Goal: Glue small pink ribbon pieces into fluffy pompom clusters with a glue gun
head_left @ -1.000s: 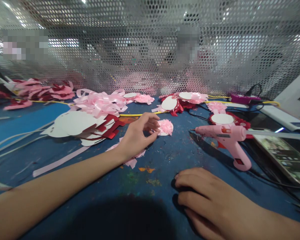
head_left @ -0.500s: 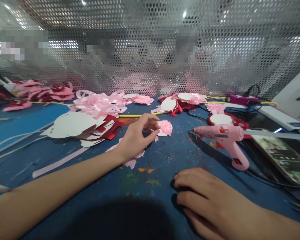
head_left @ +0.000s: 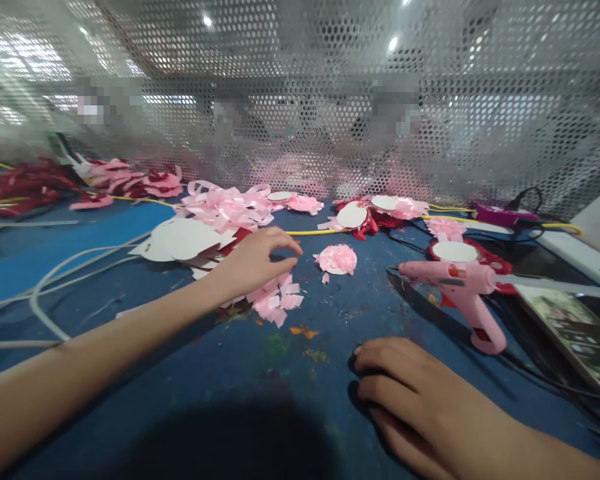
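My left hand (head_left: 257, 261) hovers left of a round pink ribbon flower (head_left: 337, 258) on a white disc, apart from it. Its thumb and fingers are spread with nothing between them. Below that hand lies a small heap of cut pink ribbon pieces (head_left: 275, 300). My right hand (head_left: 410, 390) rests on the table, palm down, with loosely bent fingers and no object visible in it. Beyond it a pink glue gun (head_left: 460, 287) lies on its side, its nozzle pointing left toward the flower and a glue stick coming out of its rear.
White card shapes (head_left: 180, 239) are stacked at left, near pale cables (head_left: 43, 293). Pink ribbon (head_left: 230, 205) and finished-looking rosettes (head_left: 353, 215) line a perforated metal screen (head_left: 300, 153). A phone (head_left: 570, 327) and black cords lie at right; people are blurred behind the screen.
My left hand has drawn back to the left from the pink flower, which now shows whole. The view has shifted slightly left. My right hand stays in place on the table.
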Available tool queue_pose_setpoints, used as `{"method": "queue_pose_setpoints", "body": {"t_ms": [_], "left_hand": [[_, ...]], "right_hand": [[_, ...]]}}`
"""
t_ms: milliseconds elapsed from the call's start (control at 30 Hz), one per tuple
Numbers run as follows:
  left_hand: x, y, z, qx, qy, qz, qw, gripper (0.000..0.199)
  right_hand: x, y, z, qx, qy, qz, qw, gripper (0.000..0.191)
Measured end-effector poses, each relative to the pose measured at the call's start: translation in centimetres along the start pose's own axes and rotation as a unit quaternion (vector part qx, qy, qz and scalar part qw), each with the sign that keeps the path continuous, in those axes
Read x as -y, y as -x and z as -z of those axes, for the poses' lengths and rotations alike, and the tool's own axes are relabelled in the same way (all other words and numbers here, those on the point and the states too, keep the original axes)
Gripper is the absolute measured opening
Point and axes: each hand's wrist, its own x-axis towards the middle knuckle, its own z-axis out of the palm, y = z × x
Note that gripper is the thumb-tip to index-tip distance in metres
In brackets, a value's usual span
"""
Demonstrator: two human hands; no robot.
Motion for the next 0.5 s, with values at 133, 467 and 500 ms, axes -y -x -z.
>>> {"method": "queue_pose_setpoints", "body": {"t_ms": [133, 467, 500], "left_hand": [[1.1, 1.3, -0.3, 0.048, -0.022, 0.034, 0.998, 0.023], [0.4, 1.8, 1.3, 0.088, -0.009, 0.084, 0.993, 0.019], [0.2, 1.8, 1.5, 0.088, -0.007, 0.09, 0.992, 0.019]], "right_hand": [[0.0, 0.2, 0.0, -0.002, 0.003, 0.017, 1.0, 0.023], [-0.2, 1.1, 0.1, -0.072, 0.153, 0.03, 0.985, 0.018], [-0.2, 1.6, 0.5, -0.094, 0.186, 0.022, 0.978, 0.019]]}}
